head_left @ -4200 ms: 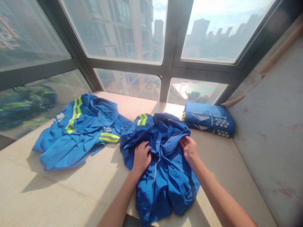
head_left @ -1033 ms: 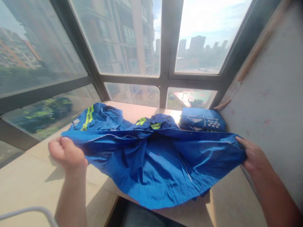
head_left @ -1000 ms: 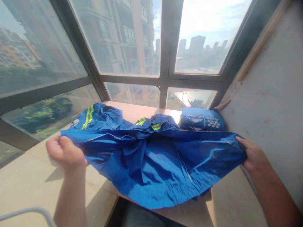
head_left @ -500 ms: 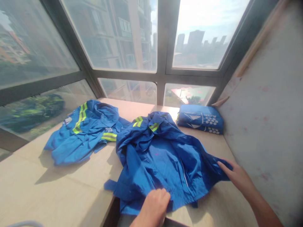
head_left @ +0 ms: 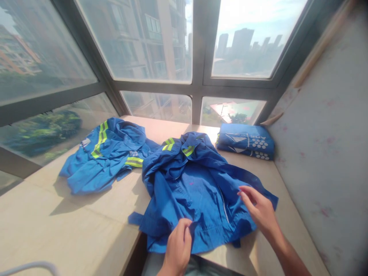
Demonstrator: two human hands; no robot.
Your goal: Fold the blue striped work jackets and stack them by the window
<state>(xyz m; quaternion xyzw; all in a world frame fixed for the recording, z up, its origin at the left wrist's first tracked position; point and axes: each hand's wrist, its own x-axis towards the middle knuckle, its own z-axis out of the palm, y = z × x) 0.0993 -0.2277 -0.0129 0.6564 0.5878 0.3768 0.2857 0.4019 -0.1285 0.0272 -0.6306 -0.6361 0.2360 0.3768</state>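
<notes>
three blue cloth things lie before us, and only one is compact: the folded bundle, right of centre near the window. the other two are loose. the middle jacket, at the centre of the frame and reaching down to its lower part, is spread open below, but its upper end is bunched and creased. the left jacket, in the left half of the frame, lies crumpled, with neither of our hands near it.

our left hand, at lower centre, has its fingers curled and seems to be pinching a fold at the middle jacket's lower edge. our right hand, at lower right, has its fingers loosely parted over that jacket's side; we see no cloth gripped there.

the cloth looks like matte, fairly stiff woven stuff, holding sharp little ridges (we'd call it workwear). yellow-green bands with grey centres cross both jackets, a thin pale line runs down the middle one, and a small pink mark shows near its centre. the bundle is a rounded block printed with white dots and angular shapes. under it all, the pale tabletop looks smooth and faintly grained, with crisp shadows beside the left jacket.
</notes>
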